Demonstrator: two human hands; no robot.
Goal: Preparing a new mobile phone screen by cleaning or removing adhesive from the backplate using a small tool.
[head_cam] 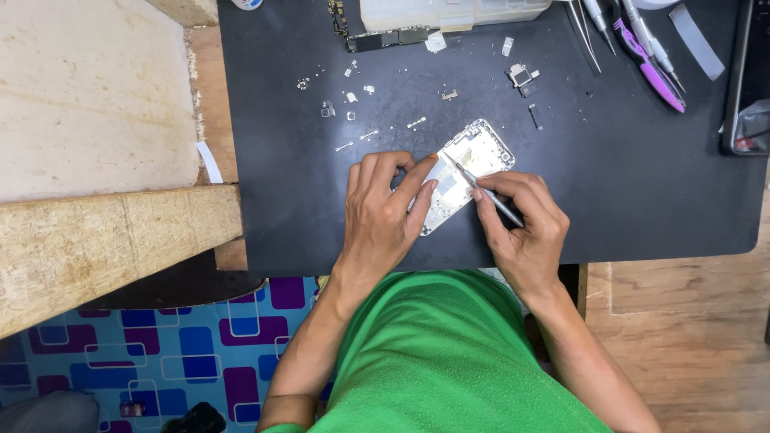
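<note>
Lying on the black work mat (626, 184), the opened phone frame (469, 170) served as the centre of everything, a white and silver shell tilted so that its upper end pointed away from the person and to the right. The left hand (383, 215) rested on the lower left part of the frame, its fingers curled and its fingertips pressing down on the frame's edge, holding it steady. The right hand (525, 226) sat just beside the frame on its lower right, closed in a narrow pinch around a thin metal tool (485, 192); whether this was a pair of tweezers or a fine screwdriver could not be told. The tool's tip touched the inside of the frame near its middle.

Beyond the frame, farther from the person, small screws and metal parts (357, 96) lay scattered on the mat, and a small camera-like module (521, 77) lay up and to the right of the frame. A dark circuit board (383, 37) lay near the mat's far edge, touching a clear plastic parts box (449, 12). Well to the right of the frame, several hand tools lay together, among them a purple-handled tool (654, 68). A dark phone (750, 76) lay at the mat's right edge. Below the frame, the person's green shirt (449, 353) filled the near view.
</note>
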